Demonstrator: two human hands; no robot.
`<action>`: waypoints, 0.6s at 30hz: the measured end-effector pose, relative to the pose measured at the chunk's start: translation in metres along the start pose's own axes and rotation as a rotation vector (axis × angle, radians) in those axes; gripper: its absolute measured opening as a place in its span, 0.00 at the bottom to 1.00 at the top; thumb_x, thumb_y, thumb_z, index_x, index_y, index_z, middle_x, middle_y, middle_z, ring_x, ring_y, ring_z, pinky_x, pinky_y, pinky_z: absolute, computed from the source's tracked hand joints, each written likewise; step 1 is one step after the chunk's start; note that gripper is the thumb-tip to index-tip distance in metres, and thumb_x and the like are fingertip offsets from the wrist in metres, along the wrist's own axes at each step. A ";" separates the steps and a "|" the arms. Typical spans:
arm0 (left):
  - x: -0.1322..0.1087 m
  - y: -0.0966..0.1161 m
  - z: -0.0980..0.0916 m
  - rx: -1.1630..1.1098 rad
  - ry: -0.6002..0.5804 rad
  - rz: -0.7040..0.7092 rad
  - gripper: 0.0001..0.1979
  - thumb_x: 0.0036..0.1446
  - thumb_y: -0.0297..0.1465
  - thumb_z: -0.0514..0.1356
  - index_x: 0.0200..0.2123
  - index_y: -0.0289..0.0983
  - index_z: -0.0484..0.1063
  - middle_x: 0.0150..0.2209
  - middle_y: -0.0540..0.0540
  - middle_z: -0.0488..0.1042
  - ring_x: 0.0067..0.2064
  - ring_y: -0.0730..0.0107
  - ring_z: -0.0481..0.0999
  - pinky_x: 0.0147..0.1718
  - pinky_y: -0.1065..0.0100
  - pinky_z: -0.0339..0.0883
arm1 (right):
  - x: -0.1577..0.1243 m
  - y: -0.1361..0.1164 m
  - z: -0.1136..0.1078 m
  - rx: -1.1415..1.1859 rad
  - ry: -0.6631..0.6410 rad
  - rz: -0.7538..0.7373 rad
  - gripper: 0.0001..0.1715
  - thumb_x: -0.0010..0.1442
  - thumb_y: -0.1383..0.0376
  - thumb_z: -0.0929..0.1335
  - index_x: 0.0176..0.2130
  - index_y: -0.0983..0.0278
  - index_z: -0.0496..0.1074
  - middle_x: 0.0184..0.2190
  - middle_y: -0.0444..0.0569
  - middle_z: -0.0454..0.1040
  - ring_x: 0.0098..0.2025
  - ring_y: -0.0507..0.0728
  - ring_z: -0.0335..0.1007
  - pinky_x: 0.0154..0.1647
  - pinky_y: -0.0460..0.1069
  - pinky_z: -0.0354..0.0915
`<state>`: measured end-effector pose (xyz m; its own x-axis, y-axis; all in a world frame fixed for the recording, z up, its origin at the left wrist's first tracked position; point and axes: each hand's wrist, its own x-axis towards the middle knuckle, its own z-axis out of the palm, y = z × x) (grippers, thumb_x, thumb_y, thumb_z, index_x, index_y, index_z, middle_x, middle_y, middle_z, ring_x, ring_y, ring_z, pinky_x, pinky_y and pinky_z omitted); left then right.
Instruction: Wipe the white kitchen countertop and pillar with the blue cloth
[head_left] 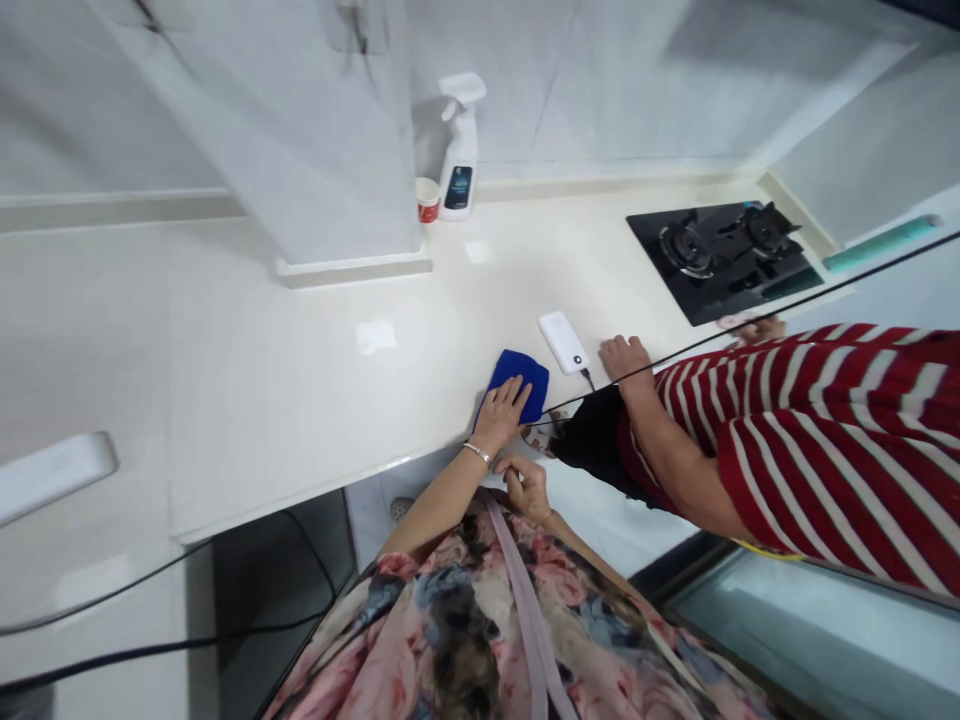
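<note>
Just left of the white device (564, 342) and nearer the wearer, blue cloth (517, 363) lies on the counter (270, 390), and the L hand (501, 415) is right on it: palm down, fingers laid flat & slightly spread, no pinch! R hand (527, 488) is off the counter, on the wearer's side of the device, fingers curled in; can't tell if it's gripping anything.

Progress check: cloth's down on the surface and under the palm, so that much is done. Work looks under way, not finished, IMO, w/ the cloth not yet let go. How much surface is done vs. left? Can't tell; bright patches look like lamp reflections. Neither hand's on the device or its cable (589, 379), nor the spray bottle (460, 160) & cup (428, 200) back-left of it, nor the hob (720, 245) to its right. Co-worker's hand (626, 357) rests just right of it.
</note>
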<state>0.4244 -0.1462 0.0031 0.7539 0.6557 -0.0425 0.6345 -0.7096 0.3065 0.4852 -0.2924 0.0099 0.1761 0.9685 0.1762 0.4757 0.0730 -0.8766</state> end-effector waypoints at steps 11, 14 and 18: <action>-0.129 -0.073 -0.011 0.044 0.106 -0.111 0.42 0.64 0.39 0.64 0.75 0.41 0.51 0.76 0.38 0.53 0.74 0.53 0.56 0.67 0.54 0.58 | 0.018 -0.024 0.034 0.064 -0.098 -0.167 0.16 0.63 0.72 0.61 0.33 0.60 0.75 0.29 0.44 0.76 0.27 0.53 0.69 0.35 0.49 0.69; -0.171 -0.092 -0.018 0.067 0.119 -0.178 0.42 0.62 0.38 0.66 0.75 0.42 0.53 0.76 0.39 0.55 0.74 0.54 0.57 0.67 0.54 0.59 | 0.025 -0.028 0.040 0.062 -0.106 -0.191 0.16 0.63 0.72 0.61 0.33 0.60 0.75 0.29 0.44 0.77 0.29 0.53 0.71 0.36 0.49 0.69; -0.222 -0.120 -0.027 0.098 0.130 -0.248 0.43 0.61 0.41 0.67 0.74 0.43 0.54 0.75 0.39 0.56 0.74 0.52 0.58 0.66 0.54 0.60 | 0.039 -0.030 0.048 -0.038 -0.122 -0.278 0.16 0.62 0.73 0.61 0.33 0.60 0.75 0.29 0.43 0.76 0.29 0.53 0.72 0.36 0.48 0.69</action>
<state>0.1765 -0.1996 0.0013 0.5493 0.8354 0.0191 0.8151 -0.5407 0.2081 0.4363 -0.2452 0.0214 -0.0692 0.9342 0.3501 0.5237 0.3327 -0.7843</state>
